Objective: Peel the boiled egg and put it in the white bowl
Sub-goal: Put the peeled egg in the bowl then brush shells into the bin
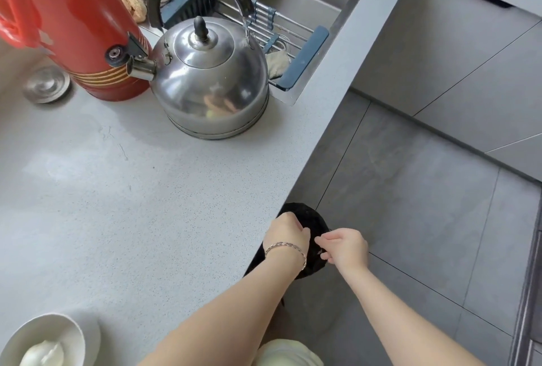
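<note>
So from my feed the grey countertop (123, 189) fills most of the view, with the red thermos (67, 22) up at 11 o'clock and the steel kettle (209, 78) touching it, nearer 12. Both hands hang past the counter's edge at about 5 o'clock, over a black bin bag (311, 220). Left hand (286, 232) is curled closed, can't tell what's in it; right hand (344, 245) is pinched loosely, fingers (327, 238) nearly together. The peeled egg (42, 354) sits in the white bowl (73, 333) at 7 o'clock.
</note>
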The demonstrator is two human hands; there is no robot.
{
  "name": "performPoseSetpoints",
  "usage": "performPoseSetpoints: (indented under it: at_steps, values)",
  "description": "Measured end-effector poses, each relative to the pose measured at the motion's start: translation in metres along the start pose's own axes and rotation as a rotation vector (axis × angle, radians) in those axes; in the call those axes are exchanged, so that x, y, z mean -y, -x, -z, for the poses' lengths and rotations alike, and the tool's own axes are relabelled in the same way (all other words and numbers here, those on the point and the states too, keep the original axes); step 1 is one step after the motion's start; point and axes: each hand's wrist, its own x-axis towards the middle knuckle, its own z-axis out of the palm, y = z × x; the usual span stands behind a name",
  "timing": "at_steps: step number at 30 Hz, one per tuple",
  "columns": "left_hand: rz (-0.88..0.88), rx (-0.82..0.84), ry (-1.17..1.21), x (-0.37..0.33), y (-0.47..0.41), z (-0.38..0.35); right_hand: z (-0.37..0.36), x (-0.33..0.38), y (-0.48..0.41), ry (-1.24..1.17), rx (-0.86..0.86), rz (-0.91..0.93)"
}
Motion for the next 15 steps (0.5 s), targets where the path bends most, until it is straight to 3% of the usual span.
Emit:
performPoseSetpoints:
  at_steps: [2,3,5,8,10,12,15]
  values:
    - [0.003,-0.028,0.058,0.003,0.000,-0.001,-0.004,0.000,-0.004,0.142,-0.010,0.055]
    - [-0.004,-0.014,0.116,0.005,0.001,-0.003,-0.006,0.000,-0.006,0.098,0.035,0.055]
    - [-0.073,0.084,0.298,0.007,0.008,-0.003,-0.012,0.001,-0.008,-0.167,0.192,-0.069]
    - [-0.139,0.407,0.649,-0.009,0.027,-0.010,-0.014,0.003,-0.011,-0.852,0.398,-0.483]
    - [-0.040,0.542,0.619,-0.018,0.033,-0.016,0.000,0.012,-0.006,-1.158,0.455,-0.600]
    - [0.005,0.503,0.440,-0.018,0.030,-0.021,0.013,0.024,0.007,-1.211,0.511,-0.564]
    - [0.034,0.415,0.400,-0.019,0.021,-0.020,0.015,0.035,0.027,-1.233,0.499,-0.464]
